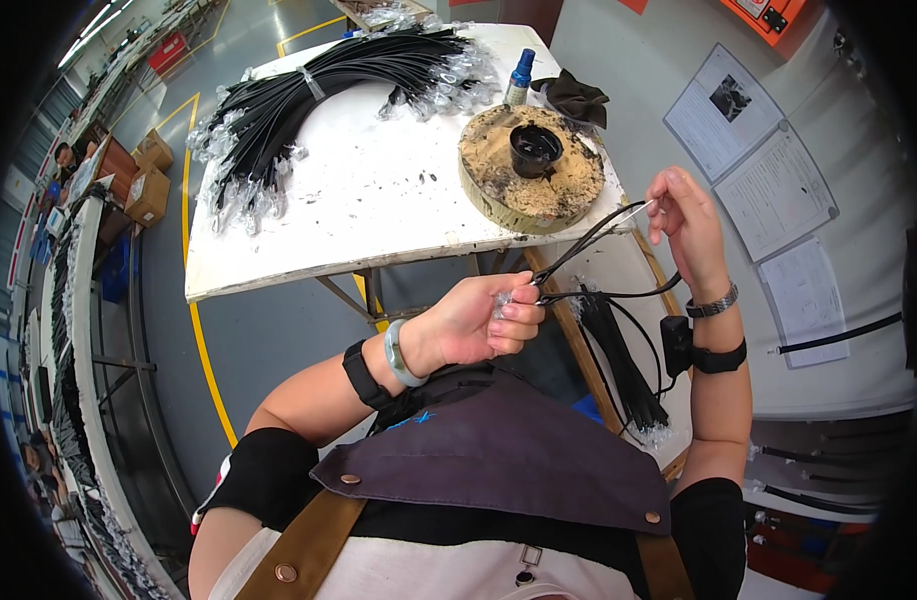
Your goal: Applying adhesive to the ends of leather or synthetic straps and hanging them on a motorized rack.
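My left hand [494,318] is closed around black cables [589,240], with a bit of clear plastic [502,302] showing between its fingers. From that fist one cable length slants up towards my right hand [683,215], and another runs below it to the right wrist. The right fingertips are pinched on a thin pale piece [635,212] beside the upper cable; whether it belongs to the cable I cannot tell. Just beyond my hands, a small black cup [535,150] of dark stuff sits on a round, stained, sand-coloured block [484,185].
On the white table [369,200] lies a tied bundle of black cables [279,105] with clear-wrapped ends. A blue-capped bottle [520,78] and a dark cloth [577,98] stand behind the block. More cables [619,360] lie at lower right. Papers [774,190] hang on the right wall.
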The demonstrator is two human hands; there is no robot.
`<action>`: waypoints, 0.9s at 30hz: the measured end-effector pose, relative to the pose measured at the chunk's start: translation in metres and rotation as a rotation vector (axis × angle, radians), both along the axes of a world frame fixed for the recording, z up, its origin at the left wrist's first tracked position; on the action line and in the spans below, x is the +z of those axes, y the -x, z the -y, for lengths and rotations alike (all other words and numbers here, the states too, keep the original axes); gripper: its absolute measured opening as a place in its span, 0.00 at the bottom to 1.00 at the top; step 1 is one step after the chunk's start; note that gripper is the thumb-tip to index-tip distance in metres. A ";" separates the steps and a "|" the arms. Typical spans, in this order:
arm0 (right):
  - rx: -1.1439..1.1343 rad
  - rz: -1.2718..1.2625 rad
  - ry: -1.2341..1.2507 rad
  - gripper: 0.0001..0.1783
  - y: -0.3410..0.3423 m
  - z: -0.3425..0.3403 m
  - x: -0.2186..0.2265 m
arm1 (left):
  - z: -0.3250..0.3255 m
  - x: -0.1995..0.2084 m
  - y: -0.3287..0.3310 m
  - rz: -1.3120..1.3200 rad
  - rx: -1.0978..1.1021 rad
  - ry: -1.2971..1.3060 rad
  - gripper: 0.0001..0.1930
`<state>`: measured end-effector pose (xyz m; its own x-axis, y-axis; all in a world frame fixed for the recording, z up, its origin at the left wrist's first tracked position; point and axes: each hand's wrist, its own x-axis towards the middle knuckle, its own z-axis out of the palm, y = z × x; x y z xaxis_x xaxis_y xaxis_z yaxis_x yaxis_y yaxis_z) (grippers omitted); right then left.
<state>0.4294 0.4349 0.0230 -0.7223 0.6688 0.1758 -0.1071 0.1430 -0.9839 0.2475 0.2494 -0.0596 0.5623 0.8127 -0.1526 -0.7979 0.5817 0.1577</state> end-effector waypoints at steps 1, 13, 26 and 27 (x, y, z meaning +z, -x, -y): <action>-0.007 -0.059 0.043 0.15 -0.001 -0.002 0.000 | 0.001 -0.001 0.000 -0.001 0.002 -0.002 0.18; -0.198 0.045 -0.307 0.16 0.066 -0.056 -0.008 | 0.006 -0.015 0.003 -0.090 0.098 0.112 0.17; -0.177 -0.190 0.118 0.12 0.020 -0.041 0.008 | -0.001 -0.003 0.008 0.031 0.112 0.046 0.16; -0.185 -0.184 0.128 0.12 0.014 -0.034 0.007 | -0.003 -0.001 0.008 0.048 0.110 0.039 0.16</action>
<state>0.4157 0.4685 0.0303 -0.5495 0.8116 0.1982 -0.2687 0.0529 -0.9618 0.2397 0.2522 -0.0610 0.4774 0.8639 -0.1607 -0.8634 0.4952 0.0969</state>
